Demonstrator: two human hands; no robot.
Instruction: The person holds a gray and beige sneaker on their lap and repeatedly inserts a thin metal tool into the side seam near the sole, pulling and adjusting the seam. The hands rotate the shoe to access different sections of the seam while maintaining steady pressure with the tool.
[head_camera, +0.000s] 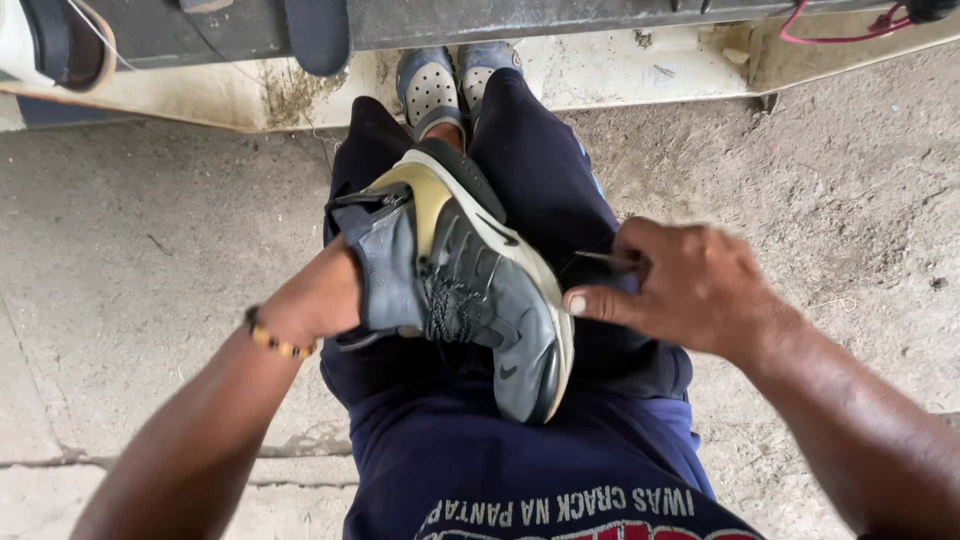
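A grey and black sneaker (480, 290) with a gold heel patch and pale sole lies across my lap, toe toward me. My left hand (320, 300) is pushed inside the shoe's opening, holding it from within; a beaded bracelet sits on that wrist. My right hand (680, 285) hovers just right of the shoe, fingers pinched on a thin dark tool or needle (605, 260), slightly blurred. My legs are in dark blue trousers (540, 170), and my feet wear grey perforated clogs (432, 88).
Rough concrete floor (150, 250) spreads on both sides. A dirty pale ledge (620, 70) runs along the top, with a dark beam above it. A red cord (840, 35) lies at top right. Part of a shoe sole (50, 45) shows at top left.
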